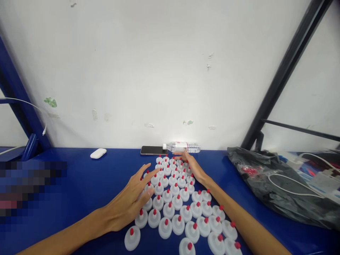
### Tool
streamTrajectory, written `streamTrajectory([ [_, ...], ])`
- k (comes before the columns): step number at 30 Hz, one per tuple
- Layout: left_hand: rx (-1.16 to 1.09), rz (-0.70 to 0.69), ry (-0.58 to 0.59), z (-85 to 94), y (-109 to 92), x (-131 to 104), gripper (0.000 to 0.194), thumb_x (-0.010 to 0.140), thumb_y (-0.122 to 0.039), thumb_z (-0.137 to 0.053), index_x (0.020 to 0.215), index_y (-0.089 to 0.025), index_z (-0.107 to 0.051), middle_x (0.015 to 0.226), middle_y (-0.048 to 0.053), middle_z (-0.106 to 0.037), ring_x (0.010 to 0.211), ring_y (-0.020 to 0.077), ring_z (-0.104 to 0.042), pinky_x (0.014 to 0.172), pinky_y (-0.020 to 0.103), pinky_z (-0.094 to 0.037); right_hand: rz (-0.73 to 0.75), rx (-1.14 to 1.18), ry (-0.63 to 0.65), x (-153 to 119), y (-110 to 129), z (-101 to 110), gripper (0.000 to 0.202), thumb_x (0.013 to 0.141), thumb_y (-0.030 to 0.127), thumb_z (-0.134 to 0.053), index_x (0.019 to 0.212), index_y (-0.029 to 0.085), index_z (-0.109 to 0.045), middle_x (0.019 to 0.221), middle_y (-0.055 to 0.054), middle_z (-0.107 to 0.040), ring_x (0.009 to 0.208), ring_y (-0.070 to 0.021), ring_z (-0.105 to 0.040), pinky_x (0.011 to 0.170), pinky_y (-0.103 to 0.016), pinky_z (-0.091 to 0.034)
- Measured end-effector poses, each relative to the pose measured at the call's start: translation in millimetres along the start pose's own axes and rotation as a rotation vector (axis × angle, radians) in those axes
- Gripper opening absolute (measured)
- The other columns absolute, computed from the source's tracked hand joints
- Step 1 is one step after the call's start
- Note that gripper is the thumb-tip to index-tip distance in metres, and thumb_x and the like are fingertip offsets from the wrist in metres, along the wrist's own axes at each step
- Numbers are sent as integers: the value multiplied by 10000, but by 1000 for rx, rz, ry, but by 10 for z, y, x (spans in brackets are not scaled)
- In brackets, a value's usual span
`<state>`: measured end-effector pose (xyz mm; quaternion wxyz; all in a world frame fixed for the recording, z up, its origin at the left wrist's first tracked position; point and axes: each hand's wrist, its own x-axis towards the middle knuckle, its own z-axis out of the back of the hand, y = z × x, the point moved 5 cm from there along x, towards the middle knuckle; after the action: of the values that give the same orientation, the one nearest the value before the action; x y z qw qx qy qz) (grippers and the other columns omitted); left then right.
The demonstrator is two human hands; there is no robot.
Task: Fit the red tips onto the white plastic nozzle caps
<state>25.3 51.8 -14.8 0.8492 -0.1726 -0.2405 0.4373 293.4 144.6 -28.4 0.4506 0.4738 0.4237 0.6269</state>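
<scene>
Many white round caps with red tips (169,210) stand upright in loose rows on the blue table (77,191). Along the left side of the group lies my left hand (134,198), fingers spread, over and against several caps and hiding some of them. My right hand (190,163) reaches to the far right end of the group, its fingers stretched out and bent inward around the back caps. Neither hand grasps a cap. Just beyond the right fingers, a clear water bottle (193,147) lies on its side.
A dark phone (152,151) lies by the wall, partly under the bottle's cap end. A white earbud case (98,153) is at the back left. On the right, a black plastic bag (265,187) lies with a white cable (289,192) and other items on it.
</scene>
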Motion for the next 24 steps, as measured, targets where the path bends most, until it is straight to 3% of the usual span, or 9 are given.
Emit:
streamTrajectory([
  [6, -65, -45, -54, 57, 12, 17, 546, 1117, -531, -258, 1644, -387, -270, 1727, 70, -251, 1549, 381, -330, 1201, 650, -368, 39, 3, -80, 11, -14, 158, 771, 966, 821, -301, 1223, 270, -776, 1239, -102, -782, 1281, -334, -626, 1163, -523, -356],
  [11, -122, -63, -174, 262, 110, 112, 506, 1124, -457, -199, 1522, -299, -467, 1554, 74, -476, 1451, 296, -461, 1234, 523, -378, 58, -23, -168, 9, -48, 371, 825, 938, 860, -268, 1137, 258, -795, 1189, -109, -792, 1207, -331, -663, 1090, -497, -425],
  [14, -87, -9, -214, 320, 263, 178, 426, 1109, -419, -284, 1373, -271, -584, 1398, 71, -580, 1342, 284, -542, 1182, 507, -437, 68, -51, -221, 28, -60, 451, 855, 912, 889, -260, 1076, 250, -804, 1144, -114, -799, 1147, -332, -679, 1040, -481, -458],
  [18, -21, 40, -217, 281, 454, 233, 358, 1020, -235, -368, 1242, -241, -650, 1274, 78, -628, 1220, 281, -600, 1083, 504, -510, 78, -88, -259, 41, -68, 480, 835, 918, 880, -274, 1022, 249, -812, 1076, -112, -803, 1074, -323, -692, 995, -467, -481],
  [24, 62, 10, -158, 168, 467, 191, 490, 896, -122, -447, 1341, -251, -608, 1327, 77, -616, 1210, 272, -593, 1069, 476, -515, 87, -121, -252, 18, -54, 451, 806, 952, 840, -272, 1022, 258, -825, 1029, -105, -807, 1043, -318, -700, 969, -466, -496],
])
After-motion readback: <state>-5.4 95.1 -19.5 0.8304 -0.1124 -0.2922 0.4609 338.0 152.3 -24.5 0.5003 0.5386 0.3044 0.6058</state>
